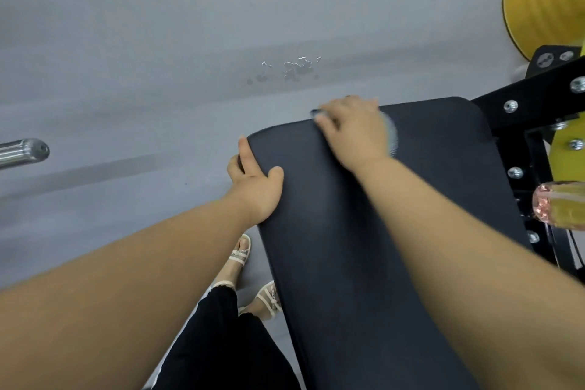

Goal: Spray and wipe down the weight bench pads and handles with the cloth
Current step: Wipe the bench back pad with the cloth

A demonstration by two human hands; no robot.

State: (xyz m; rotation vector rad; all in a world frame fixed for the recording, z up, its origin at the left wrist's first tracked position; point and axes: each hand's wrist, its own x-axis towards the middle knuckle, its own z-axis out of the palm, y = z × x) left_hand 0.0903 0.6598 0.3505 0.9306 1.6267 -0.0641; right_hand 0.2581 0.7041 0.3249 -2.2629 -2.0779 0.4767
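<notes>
Black bench pad (364,263), long, smooth matte cover, rounded corners, running from lower centre toward upper right, pale grey-blue cloth (392,136), motion-blurred, on the pad's far end, mostly covered by the right hand (351,133)

We see a smooth grey floor (126,41) with a small wet patch (291,70), a chrome bar end (25,150) at left, a yellow ribbed cover (544,0) at right.
</notes>
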